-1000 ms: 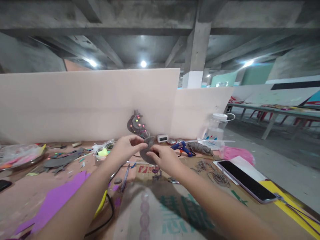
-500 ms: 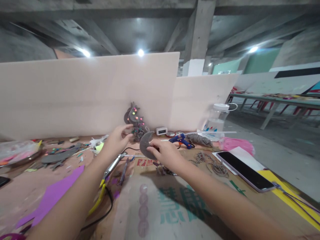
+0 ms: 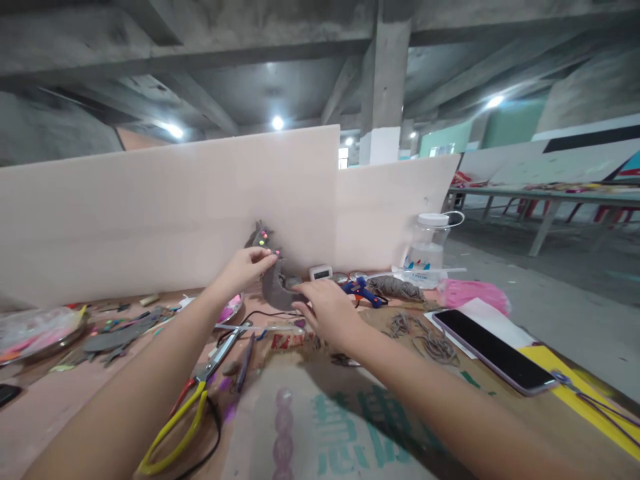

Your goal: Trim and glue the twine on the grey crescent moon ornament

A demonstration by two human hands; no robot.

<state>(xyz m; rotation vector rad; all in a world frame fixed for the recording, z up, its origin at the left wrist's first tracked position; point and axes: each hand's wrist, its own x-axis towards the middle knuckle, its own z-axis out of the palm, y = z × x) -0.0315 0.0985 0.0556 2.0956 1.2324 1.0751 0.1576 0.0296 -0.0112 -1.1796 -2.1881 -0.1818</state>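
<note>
A grey crescent piece (image 3: 277,291) hangs upright above the cardboard, between my two hands. My left hand (image 3: 253,265) pinches its upper tip, fingers closed. At its lower right end is my right hand (image 3: 323,307), fingers bent over the edge; how firmly they grip is partly hidden. Just behind the crescent, a grey decorated piece with small coloured balls (image 3: 261,237) stands against the pale board. Part of it is covered by my left hand and the crescent.
Yellow-handled scissors (image 3: 203,383) lie below my left forearm. A blue glue gun (image 3: 364,291), grey yarn (image 3: 395,288), a clear bottle (image 3: 427,250) and a phone (image 3: 493,350) are to the right. Grey pieces (image 3: 123,333) and a tray (image 3: 63,340) lie left.
The crescent has turned, its open side now facing up and right. My left hand has moved onto its upper tip. My right hand is now at its lower end. The view has shifted slightly.
</note>
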